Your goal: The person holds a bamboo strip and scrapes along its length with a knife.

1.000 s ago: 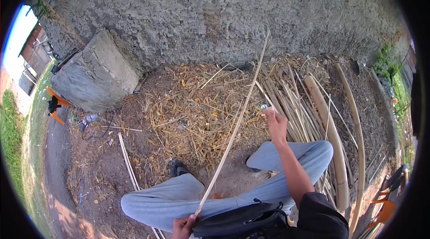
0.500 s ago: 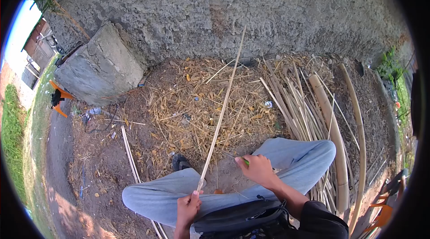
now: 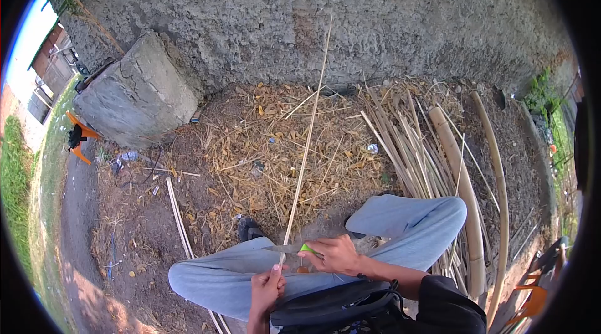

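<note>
My left hand is closed around the near end of a long, thin bamboo strip, which slants up and away toward the wall. In my right hand is a knife with a green handle, its fingers wrapped round it. The knife's blade points left and lies across the strip just beyond my left thumb. Whether the edge bites into the strip I cannot tell. Both hands are low over my lap, between my bent legs in grey trousers.
To my right lie a pile of split bamboo strips, a thick bamboo pole and a thinner curved pole. Two pale strips lie at left. Ahead are dry shavings, a concrete block and a rough wall.
My right hand has moved left with the knife, bringing the blade from beside my right leg to the strip. The strip's far end has shifted slightly left and up.
</note>
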Demonstrator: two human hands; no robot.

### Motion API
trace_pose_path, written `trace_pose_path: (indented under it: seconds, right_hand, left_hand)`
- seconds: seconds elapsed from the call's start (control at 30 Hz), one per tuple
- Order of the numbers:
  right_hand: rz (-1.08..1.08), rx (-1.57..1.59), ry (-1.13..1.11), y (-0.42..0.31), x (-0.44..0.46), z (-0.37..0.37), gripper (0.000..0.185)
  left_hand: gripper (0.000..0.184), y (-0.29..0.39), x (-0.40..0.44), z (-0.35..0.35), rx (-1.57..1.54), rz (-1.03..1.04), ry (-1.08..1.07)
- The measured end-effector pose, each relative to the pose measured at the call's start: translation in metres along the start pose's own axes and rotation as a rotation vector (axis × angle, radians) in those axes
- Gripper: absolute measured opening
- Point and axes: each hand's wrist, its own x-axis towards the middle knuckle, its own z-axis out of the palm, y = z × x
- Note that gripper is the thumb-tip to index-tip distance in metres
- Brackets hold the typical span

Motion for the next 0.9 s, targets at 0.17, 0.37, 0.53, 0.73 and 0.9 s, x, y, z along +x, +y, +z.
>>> trace_pose_path:
  seconds: [0.17,0.37,0.53,0.73,0.9]
  right_hand:
    - [-0.086,-0.099,0.117,0.006,-0.007,0.003,0.031]
    - [-0.134,-0.188,0.147,0.007,-0.009,-0.001,0.03]
    - [-0.127,-0.202,0.149,0.008,-0.009,-0.001,0.028]
    - [0.007,-0.19,0.225,0.022,-0.006,-0.001,0.025]
    - [0.14,-0.206,0.352,0.041,0.007,-0.006,0.024]
  left_hand:
    - [0.041,-0.01,0.002,0.005,0.046,0.108,-0.033]
    - [0.039,-0.009,0.002,0.005,0.1,0.146,-0.042]
    - [0.041,-0.015,0.006,0.006,0.133,0.157,-0.029]
    - [0.039,-0.021,0.001,0.003,0.208,0.184,-0.019]
    - [0.036,-0.021,-0.007,-0.005,0.365,0.255,-0.014]
